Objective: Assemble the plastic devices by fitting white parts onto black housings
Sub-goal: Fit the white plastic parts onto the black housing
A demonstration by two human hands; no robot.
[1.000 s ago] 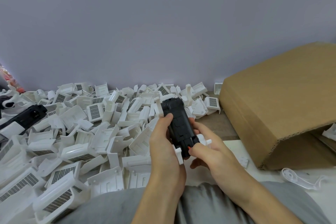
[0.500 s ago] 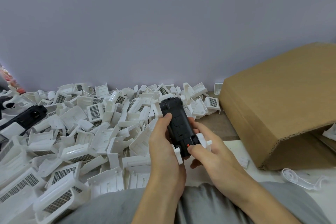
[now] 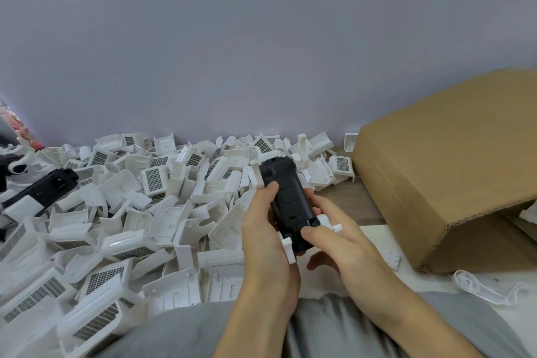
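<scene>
A black housing [image 3: 286, 197] with a white part [image 3: 287, 250] fitted around it is held upright between both hands, above my lap. My left hand [image 3: 266, 229] grips its left side, thumb lying on the black face. My right hand [image 3: 334, 238] holds the lower right side, thumb pressing the housing's bottom end, fingers curled behind it. White tabs stick out at the lower left and right [image 3: 329, 222]. A white strip [image 3: 257, 176] runs up the left edge.
A deep pile of loose white parts [image 3: 139, 212] covers the surface to the left and behind. Another black housing [image 3: 46, 189] lies at the far left. A big cardboard box [image 3: 447, 168] stands on the right, a white bracket [image 3: 482, 288] in front of it.
My right thumb has slid slightly along the housing's bottom end. The device has barely shifted; both hands keep their hold.
</scene>
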